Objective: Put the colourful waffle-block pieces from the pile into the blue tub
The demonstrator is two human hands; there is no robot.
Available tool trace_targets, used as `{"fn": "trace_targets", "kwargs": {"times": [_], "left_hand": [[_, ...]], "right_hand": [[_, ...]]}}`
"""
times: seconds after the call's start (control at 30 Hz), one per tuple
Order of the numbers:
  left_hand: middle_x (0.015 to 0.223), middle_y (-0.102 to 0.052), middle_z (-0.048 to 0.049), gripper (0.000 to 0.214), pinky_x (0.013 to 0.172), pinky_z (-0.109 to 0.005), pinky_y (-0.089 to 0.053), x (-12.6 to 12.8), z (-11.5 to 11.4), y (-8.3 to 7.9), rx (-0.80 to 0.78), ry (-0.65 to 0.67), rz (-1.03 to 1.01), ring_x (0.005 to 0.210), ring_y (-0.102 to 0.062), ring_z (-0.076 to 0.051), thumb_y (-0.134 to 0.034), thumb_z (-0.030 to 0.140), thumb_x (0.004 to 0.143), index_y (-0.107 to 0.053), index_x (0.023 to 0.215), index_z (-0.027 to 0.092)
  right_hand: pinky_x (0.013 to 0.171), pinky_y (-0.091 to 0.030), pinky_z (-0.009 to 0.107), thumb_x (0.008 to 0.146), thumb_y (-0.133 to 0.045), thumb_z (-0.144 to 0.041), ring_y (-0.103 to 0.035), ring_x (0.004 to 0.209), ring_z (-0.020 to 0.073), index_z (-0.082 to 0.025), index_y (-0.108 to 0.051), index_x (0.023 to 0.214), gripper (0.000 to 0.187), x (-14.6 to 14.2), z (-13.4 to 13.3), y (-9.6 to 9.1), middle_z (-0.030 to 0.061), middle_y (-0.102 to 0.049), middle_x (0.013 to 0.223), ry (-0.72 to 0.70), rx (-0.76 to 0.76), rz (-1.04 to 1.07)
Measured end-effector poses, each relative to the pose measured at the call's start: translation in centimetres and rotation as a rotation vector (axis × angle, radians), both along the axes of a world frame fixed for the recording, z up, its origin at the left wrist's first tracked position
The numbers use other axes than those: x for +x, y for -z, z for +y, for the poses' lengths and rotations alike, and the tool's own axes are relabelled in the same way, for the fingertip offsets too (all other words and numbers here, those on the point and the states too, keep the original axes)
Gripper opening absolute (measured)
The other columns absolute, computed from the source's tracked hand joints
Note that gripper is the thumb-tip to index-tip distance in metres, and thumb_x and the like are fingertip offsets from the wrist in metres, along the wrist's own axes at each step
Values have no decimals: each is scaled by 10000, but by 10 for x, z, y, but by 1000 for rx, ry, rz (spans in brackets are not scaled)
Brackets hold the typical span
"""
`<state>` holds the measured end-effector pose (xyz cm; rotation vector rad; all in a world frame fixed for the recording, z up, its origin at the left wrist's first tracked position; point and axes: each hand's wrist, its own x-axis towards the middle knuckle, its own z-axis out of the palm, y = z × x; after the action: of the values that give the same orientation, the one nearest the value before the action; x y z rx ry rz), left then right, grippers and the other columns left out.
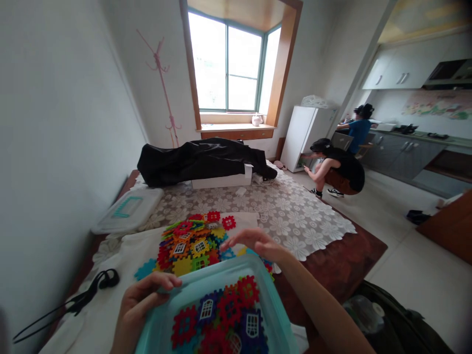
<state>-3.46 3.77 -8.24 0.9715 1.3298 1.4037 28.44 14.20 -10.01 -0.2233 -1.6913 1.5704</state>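
Note:
A teal plastic bin (271,314) sits tilted close to me, with several colourful interlocking toy tiles (224,314) inside. My left hand (142,297) grips the bin's near left rim, fingers curled over the edge. My right hand (258,244) reaches over the bin's far rim, fingers stretched out flat and holding nothing. Just beyond it lies a pile of the same tiles (193,241) on a white cloth (118,255) over the table.
A clear lid (129,209) lies at the left, a black strap (92,290) near the table edge. A black bag (202,160) and white box (221,181) lie at the far end. One person (337,169) squats by a white fridge (304,135); another stands at the kitchen counter.

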Motion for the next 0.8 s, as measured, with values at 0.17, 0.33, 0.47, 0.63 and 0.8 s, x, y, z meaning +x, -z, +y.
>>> {"fn": "trace_targets", "kwargs": {"times": [0.17,0.33,0.47,0.63,0.8], "left_hand": [[786,-803,-84,136,800,-340,-639,-7,4,7,-3,38,42,863,-747,-301,-885,315,564,-794,591,217],[789,-800,-75,84,819,-325,-638,-4,3,3,21,19,25,873,-748,-291,-857,275,587,-798,605,217],[798,-809,-92,142,788,-329,-647,-8,5,7,5,49,49,874,-753,-308,-895,313,559,-801,592,211],[803,-817,-79,123,796,-324,-648,-12,6,13,12,47,25,874,-762,-301,-893,302,564,-808,602,221],[823,-828,-83,156,811,-332,-659,-14,5,14,3,55,38,889,-771,-310,-916,335,578,-817,617,221]], "right_hand": [[1349,-464,547,1093,-682,-656,-656,1527,311,-266,-751,1488,560,-23,17,49,147,-725,1600,534,223,-398],[1442,-320,640,1112,-731,-344,-449,1711,365,-302,-708,1574,464,-29,19,61,133,-515,1813,372,625,-964],[1324,-522,525,1051,-815,-291,-616,1552,347,-228,-778,1410,367,-29,20,62,146,-624,1705,404,660,-972],[1279,-541,446,1009,-872,-284,-647,1501,313,-202,-778,1232,255,-28,19,63,143,-692,1592,467,620,-906],[997,-617,340,953,-938,-319,-786,1123,255,-199,-742,1126,287,-30,16,60,81,-814,1183,520,430,-861]]}}
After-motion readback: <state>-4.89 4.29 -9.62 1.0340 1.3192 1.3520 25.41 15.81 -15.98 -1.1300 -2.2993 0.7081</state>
